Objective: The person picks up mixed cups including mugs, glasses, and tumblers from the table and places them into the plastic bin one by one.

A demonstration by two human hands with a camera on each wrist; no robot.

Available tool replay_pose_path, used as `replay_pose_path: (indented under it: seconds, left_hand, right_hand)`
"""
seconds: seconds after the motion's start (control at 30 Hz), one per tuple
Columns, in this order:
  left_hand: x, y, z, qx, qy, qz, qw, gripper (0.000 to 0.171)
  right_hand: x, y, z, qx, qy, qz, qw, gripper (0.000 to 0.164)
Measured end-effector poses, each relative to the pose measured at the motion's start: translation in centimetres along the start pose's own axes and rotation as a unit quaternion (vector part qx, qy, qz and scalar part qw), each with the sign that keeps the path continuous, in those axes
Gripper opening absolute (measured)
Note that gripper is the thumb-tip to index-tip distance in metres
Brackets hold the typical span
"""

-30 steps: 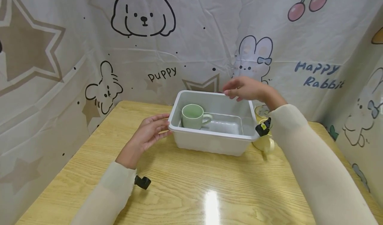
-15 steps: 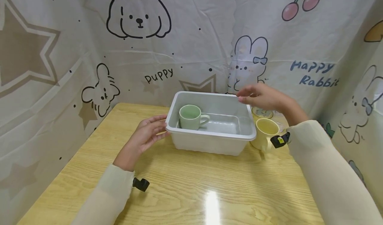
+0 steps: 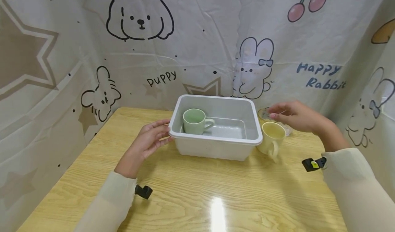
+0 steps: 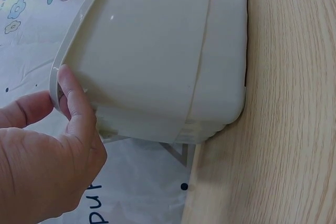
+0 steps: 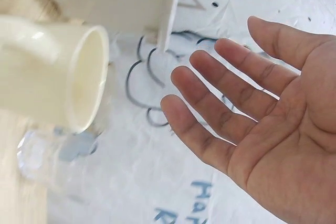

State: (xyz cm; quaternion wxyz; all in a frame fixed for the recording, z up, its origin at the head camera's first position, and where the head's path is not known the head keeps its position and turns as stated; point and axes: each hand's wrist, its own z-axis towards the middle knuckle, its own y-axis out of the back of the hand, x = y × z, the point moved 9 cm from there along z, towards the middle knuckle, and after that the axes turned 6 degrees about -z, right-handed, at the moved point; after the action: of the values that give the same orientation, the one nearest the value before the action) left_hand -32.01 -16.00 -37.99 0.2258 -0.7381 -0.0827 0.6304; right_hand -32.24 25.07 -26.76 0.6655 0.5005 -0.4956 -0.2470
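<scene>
A pale grey plastic bin (image 3: 216,148) stands on the table with a light green mug (image 3: 193,121) inside its left end. My left hand (image 3: 148,139) is at the bin's left side, and in the left wrist view the left hand (image 4: 52,150) pinches the rim between thumb and finger. My right hand (image 3: 296,117) hovers over the area behind a yellow mug (image 3: 271,139), holding nothing. Its fingers (image 5: 202,124) are spread and slightly bent in the right wrist view, apart from the upright yellow mug (image 5: 42,77).
A clear glass (image 5: 44,156) stands beside the yellow mug, and a gold-rimmed clear container (image 3: 263,114) sits behind it, partly hidden. The wooden table (image 3: 185,191) backs onto a printed cloth (image 3: 197,36), which also hangs at both sides.
My right hand has moved right and down from above the bin's back rim to above the yellow mug, uncovering that mug. The left hand stays at the bin's left rim.
</scene>
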Motion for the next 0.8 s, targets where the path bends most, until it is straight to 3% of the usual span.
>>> replay_pose_path:
  seconds: [0.5, 0.8]
  left_hand:
    - [-0.2, -0.1, -0.3, 0.001, 0.001, 0.004, 1.0, 0.046]
    - [-0.5, -0.2, -0.4, -0.002, -0.001, 0.009, 1.0, 0.047]
  right_hand:
    - [-7.0, -3.7, -4.5, -0.012, -0.063, 0.013, 0.998, 0.044]
    - [-9.1, -6.2, -5.5, 0.007, -0.063, 0.101, 0.993, 0.041]
